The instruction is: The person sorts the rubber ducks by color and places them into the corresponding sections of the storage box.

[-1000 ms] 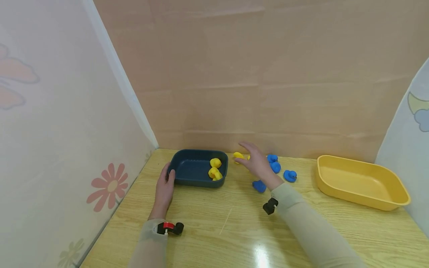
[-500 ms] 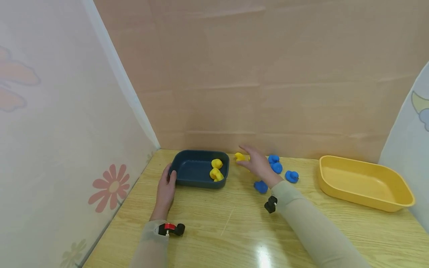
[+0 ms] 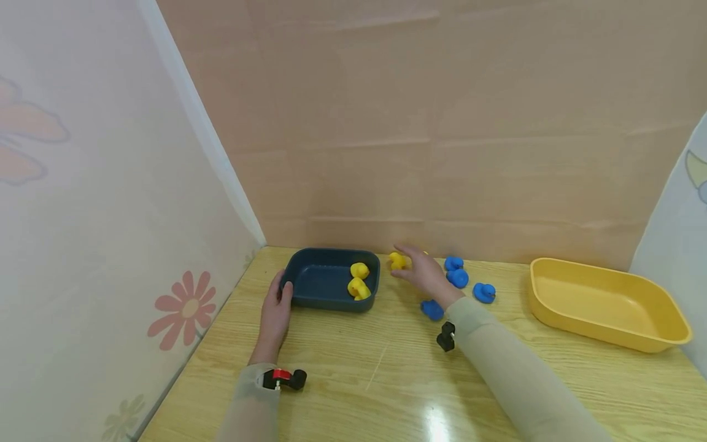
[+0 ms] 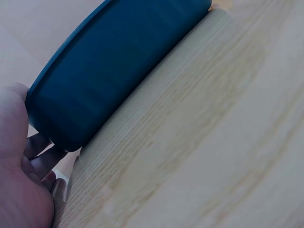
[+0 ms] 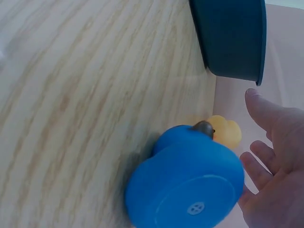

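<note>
- Chg vs a sec ago: R hand (image 3: 425,273) sits a touch lower, so the far yellow duck (image 3: 425,253) now peeks out above it, just right of frame centre, mostly hidden.
- R hand fingers apart. Near yellow duck (image 3: 397,261) lies on the worktop (image 3: 342,368) by the gap btw thumb & index, right of frame centre. No grip shows in rt wrist view; can't tell re contact. My read: in reach, not yet held.
- L hand (image 3: 275,310) same as before: fingers curled round the left end of the dark tray (image 3: 331,304), left of centre; prob. steadying it.
- Tray count unchg'd: yellow ducks (image 3: 359,271), 3 of them, bunched at its right end. So nothing added in this span.
- Blue ducks (image 3: 484,293): 4 on worktop, right of centre, one just beside R wrist; no real move.
- Yellow tray (image 3: 580,320), far right of frame, well apart from both hands. Slight rightward slip of everything is likely view drift.
</note>
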Motion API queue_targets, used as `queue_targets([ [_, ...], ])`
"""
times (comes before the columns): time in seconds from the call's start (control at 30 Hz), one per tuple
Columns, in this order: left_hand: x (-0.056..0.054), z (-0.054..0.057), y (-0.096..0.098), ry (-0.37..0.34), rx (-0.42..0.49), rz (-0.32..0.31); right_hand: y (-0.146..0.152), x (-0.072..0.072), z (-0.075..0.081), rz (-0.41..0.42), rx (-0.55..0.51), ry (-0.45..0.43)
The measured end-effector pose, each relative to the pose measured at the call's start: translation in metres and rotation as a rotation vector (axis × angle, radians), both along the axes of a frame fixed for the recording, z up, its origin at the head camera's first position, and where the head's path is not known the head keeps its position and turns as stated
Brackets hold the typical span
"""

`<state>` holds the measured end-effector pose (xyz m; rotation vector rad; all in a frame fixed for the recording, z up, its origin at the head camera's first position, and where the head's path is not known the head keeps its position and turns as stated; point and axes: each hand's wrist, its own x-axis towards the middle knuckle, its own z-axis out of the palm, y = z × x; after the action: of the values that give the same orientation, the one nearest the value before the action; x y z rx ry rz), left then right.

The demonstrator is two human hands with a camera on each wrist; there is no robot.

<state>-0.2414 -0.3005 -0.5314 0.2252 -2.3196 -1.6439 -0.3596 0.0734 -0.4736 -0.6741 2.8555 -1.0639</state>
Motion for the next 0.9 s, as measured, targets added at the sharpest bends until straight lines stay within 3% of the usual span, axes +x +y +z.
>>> queue_targets([
  [0.9, 0.001, 0.001, 0.001, 0.021, -0.019, -0.007, 0.001, -0.003, -0.013, 0.022, 0.05, 0.012],
])
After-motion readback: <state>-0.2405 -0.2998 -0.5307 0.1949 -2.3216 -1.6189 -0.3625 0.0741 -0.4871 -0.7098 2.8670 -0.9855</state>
